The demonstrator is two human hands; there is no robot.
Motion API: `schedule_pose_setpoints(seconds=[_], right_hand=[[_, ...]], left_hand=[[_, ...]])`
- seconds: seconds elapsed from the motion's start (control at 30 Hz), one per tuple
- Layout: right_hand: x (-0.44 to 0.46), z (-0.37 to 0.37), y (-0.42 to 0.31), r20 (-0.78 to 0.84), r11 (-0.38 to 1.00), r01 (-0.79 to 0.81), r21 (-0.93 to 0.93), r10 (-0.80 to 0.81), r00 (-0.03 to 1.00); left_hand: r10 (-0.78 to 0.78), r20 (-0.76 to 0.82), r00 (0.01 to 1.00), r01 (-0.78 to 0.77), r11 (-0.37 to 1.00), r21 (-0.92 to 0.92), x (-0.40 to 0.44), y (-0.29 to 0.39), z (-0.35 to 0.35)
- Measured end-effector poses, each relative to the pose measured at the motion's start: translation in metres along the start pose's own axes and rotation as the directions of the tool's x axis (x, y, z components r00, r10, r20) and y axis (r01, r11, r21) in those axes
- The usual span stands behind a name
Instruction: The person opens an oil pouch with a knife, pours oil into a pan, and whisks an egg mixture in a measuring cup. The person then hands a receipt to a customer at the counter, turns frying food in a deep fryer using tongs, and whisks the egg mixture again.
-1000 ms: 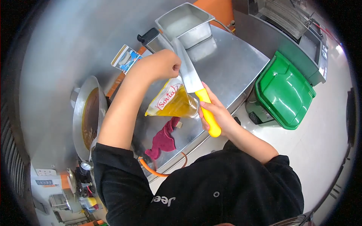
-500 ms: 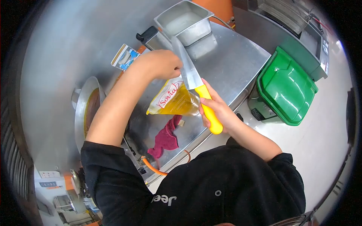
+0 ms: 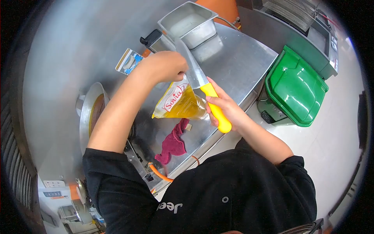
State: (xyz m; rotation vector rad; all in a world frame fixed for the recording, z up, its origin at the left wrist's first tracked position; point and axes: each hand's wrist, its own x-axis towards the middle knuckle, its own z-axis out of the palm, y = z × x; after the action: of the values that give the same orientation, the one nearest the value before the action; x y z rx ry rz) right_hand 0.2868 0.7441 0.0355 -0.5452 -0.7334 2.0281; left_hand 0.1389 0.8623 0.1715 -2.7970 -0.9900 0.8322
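Two closed hands: right hand point(image 3: 229, 112) wraps the knife point(image 3: 201, 81), left hand point(image 3: 169, 65) pinches the bag's point(image 3: 177, 102) far corner. Knuckles probably do best well off the edge, bag taut.

Commercial kitchen: fryer point(image 3: 298, 43), steel counter point(image 3: 243, 60)

- Bag point(image 3: 180, 104), pretty much dead centre: golden yellow, white patch with "Sovia" in red
- Knife point(image 3: 209, 92): bright yellow handle between 2 and 3 o'clock, silvery-grey blade up at 12
- Bin lid point(image 3: 297, 85), further out between 2 and 3: glossy green, looks one solid colour
- Cloth point(image 3: 174, 143), 7 o'clock: deep maroon
- Hose point(image 3: 158, 172), also 7 but further out: loud orange
- Shirt point(image 3: 202, 195), 6 o'clock: black with whitish lettering
- Big round pan point(image 3: 84, 119), 9 o'clock: silver-grey rim, brownish inside
- Tabletop point(image 3: 247, 62), between 1 and 2: steel grey
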Motion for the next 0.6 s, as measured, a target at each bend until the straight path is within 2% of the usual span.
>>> schedule_pose_setpoints(seconds=[0.2,0.37,0.5,0.6], right_hand=[[-0.009,0.005,-0.001,-0.016,0.999,-0.026,-0.019,0.026,1.000],[0.001,0.000,-0.007,-0.036,0.998,-0.006,-0.066,0.003,0.999],[-0.007,-0.001,-0.014,0.010,0.998,-0.038,-0.056,0.039,0.999],[-0.008,0.001,-0.013,0.003,0.996,-0.044,-0.074,0.044,0.999]], left_hand=[[0.074,-0.077,0.994,-0.070,0.996,0.061,-0.002,-0.002,0.010],[0.211,-0.161,0.964,-0.184,0.969,0.167,-0.006,0.003,0.012],[0.188,-0.178,0.966,-0.154,0.970,0.187,-0.006,0.004,0.013],[0.241,-0.198,0.950,-0.199,0.957,0.210,-0.007,0.005,0.013]])
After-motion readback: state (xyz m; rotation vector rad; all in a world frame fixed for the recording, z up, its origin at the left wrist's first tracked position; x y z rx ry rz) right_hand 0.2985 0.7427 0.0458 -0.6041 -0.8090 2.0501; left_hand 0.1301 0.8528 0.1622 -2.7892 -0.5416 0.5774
